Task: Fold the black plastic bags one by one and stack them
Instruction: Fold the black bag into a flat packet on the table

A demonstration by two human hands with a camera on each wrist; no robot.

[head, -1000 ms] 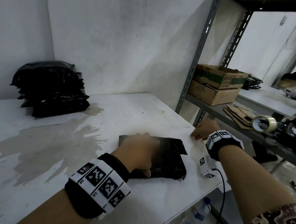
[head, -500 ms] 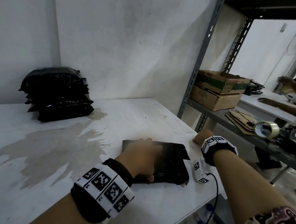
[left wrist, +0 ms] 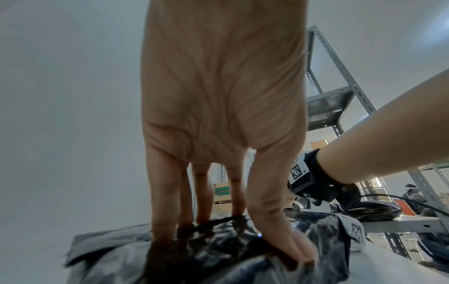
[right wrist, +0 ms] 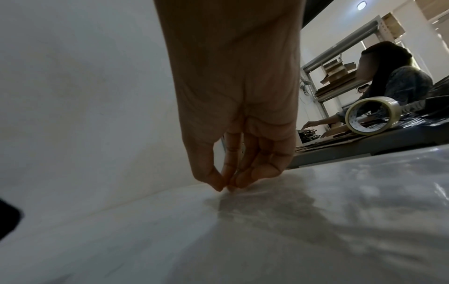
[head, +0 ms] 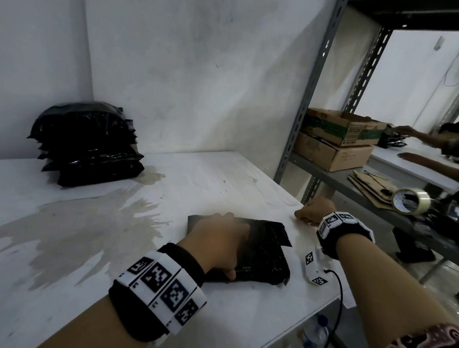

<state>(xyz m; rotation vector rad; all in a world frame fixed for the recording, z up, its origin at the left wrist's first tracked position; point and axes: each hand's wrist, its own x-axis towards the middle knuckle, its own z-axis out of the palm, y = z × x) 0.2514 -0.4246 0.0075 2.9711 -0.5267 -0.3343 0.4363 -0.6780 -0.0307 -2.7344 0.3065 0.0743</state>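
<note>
While pressing the folded black plastic bag (head: 260,250) near tabletop's right edge, left hand (head: 217,242) flat-fingered; finished black stack (head: 87,144) far-left corner; right hand (head: 313,215) fingertips pinched, empty.

Dim, grainy indoor light, brighter from the right; wide-angle edge warping, soft close-up blur

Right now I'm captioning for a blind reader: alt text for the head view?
A left hand presses a folded black bag on a white table; the right hand rests nearby, and a stack of folded bags sits far left.
</note>
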